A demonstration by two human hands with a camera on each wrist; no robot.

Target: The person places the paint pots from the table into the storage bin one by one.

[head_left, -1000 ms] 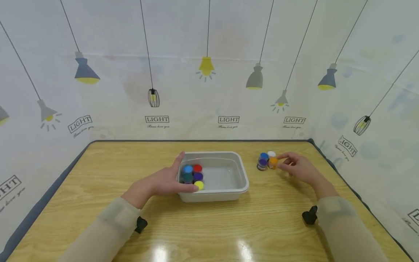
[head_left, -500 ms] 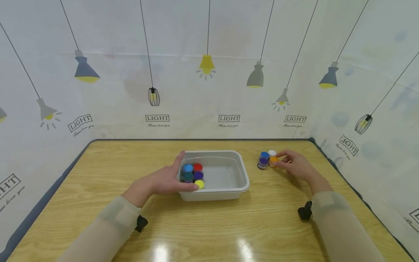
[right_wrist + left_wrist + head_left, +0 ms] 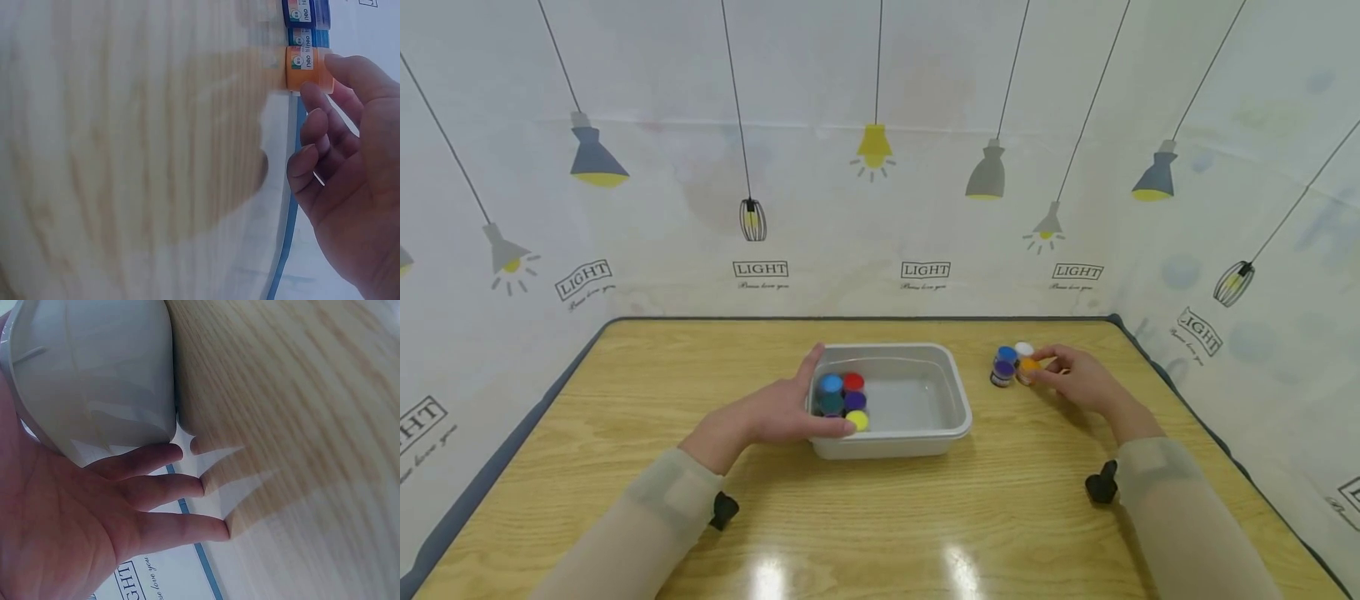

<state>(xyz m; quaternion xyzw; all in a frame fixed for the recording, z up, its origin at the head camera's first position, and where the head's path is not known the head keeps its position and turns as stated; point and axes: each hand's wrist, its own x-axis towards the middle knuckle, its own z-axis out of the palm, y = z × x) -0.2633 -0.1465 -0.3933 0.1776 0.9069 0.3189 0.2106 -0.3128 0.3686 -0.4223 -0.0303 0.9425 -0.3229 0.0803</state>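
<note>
Saw the bare right hand [image 3: 1078,382] shifted left since a second ago, now pinching the small round orange jar [image 3: 301,70] between thumb and forefinger, at the table's far right. Found the bare left hand [image 3: 778,412] unchanged, spread across the left end of the grey plastic rounded-rectangular tray [image 3: 880,448], thumb over the near rim. Looked along the glossy, yellowish wood-grain table [image 3: 895,508], past two bright reflections near the front, to a dark blue edging strip [image 3: 865,318] and a white backdrop [image 3: 820,67] printed with hanging lamps and LIGHT.

Noted, nearest, pale sleeves [image 3: 632,525] with black wrist pieces [image 3: 1102,483]. Found grouped in the tray's left end small lidded jars [image 3: 854,402]: yellow, dark green, purple, light blue, red, plus a darker one partly hidden by the left thumb. Saw close around the orange jar a purple-lidded jar [image 3: 1002,372], a blue-lidded jar [image 3: 1007,355] and a white-lidded jar [image 3: 1023,349].

From the left wrist view, made out three straight, parted fingers beside the tray wall, concealed in the head view; could not tell about contact with the tabletop. From the right wrist view, read "neo" on jar labels.
</note>
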